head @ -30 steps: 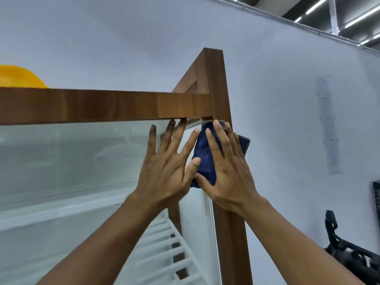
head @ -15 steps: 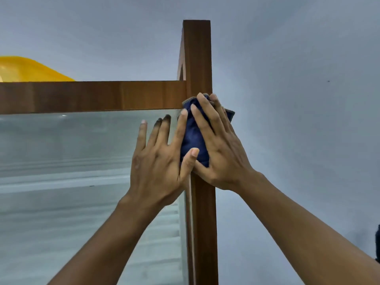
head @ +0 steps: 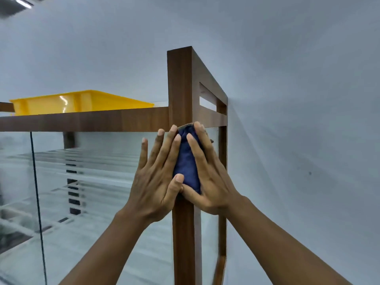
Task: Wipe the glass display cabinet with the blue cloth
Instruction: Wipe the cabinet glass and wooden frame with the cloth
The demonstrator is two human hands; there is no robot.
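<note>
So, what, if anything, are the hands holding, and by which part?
The blue cloth, pressed against the wooden post: left hand on its left side, right hand on its right.

The cloth (head: 186, 161) is shown dark blue, the cabinet frame (head: 180, 89) in brown wood grain. The tray (head: 82, 101) is coloured bright yellow, the wall (head: 287, 79) pale grey.

You find no readable text, label, brand, number or sign: none on brown wooden cabinet frame (head: 181, 89), yellow plastic tray (head: 82, 102), dark blue folded cloth (head: 186, 161), pale grey wall (head: 287, 79).
</note>
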